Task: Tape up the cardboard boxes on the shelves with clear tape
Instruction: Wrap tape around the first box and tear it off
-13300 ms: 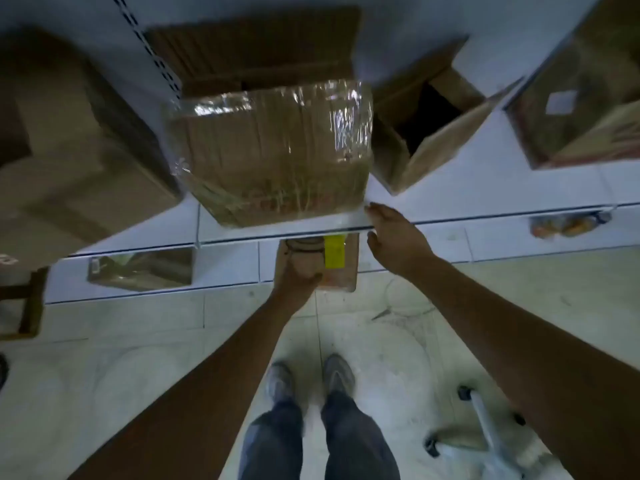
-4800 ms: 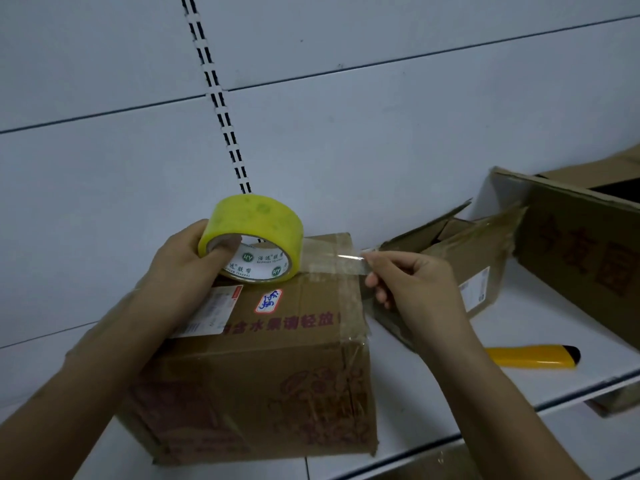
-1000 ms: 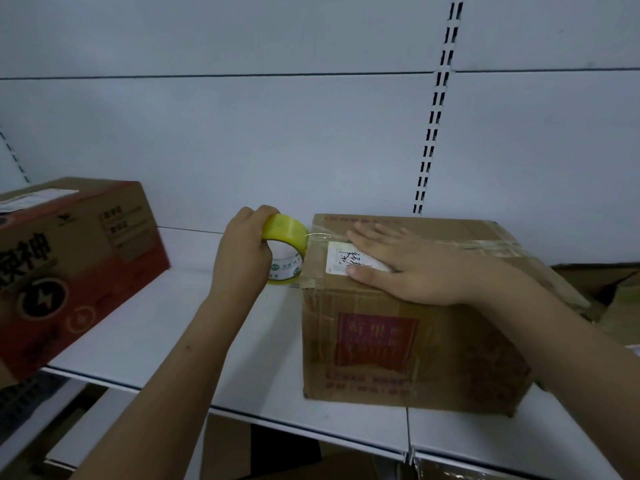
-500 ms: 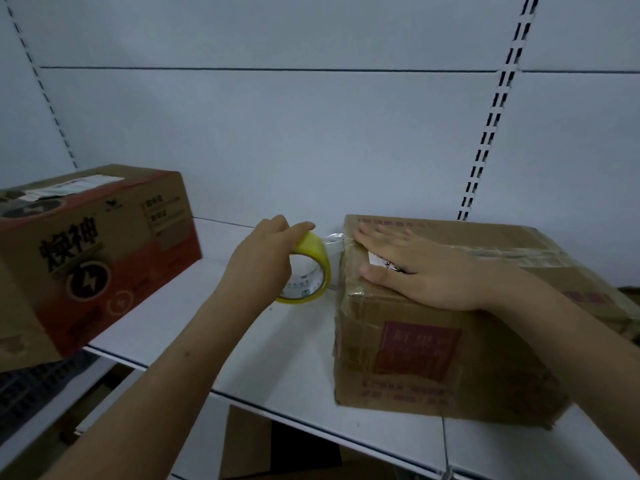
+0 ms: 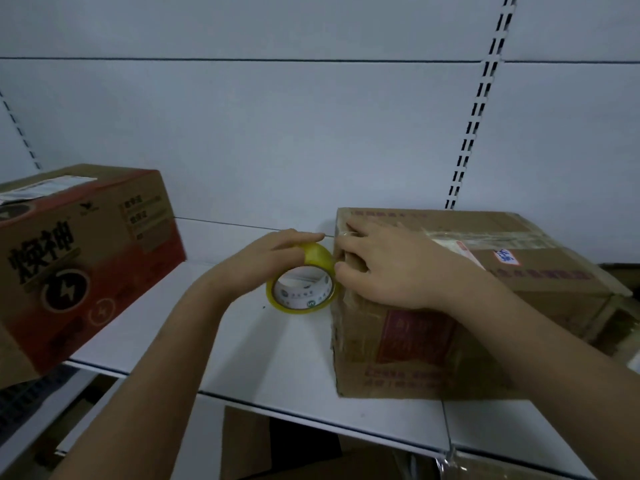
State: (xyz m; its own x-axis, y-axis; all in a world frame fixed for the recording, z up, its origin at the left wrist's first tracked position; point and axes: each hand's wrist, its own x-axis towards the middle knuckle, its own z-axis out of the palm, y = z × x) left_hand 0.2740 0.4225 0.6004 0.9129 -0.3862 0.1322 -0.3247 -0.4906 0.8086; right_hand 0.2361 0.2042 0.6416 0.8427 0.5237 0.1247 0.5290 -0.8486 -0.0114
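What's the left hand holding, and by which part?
The left hand holds the tape roll by its yellow outer rim, fingers curled over the top.

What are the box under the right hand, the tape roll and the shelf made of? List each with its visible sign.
Brown box: corrugated cardboard, matte, creased, with glossy clear tape strips on top.
Tape roll: yellowish glossy plastic film on a printed white core, probably card.
Shelf: apparently white painted metal, smooth with thin edges.

red box (image 5: pixel 79 265) cut off left; label (image 5: pixel 507 257) unreadable
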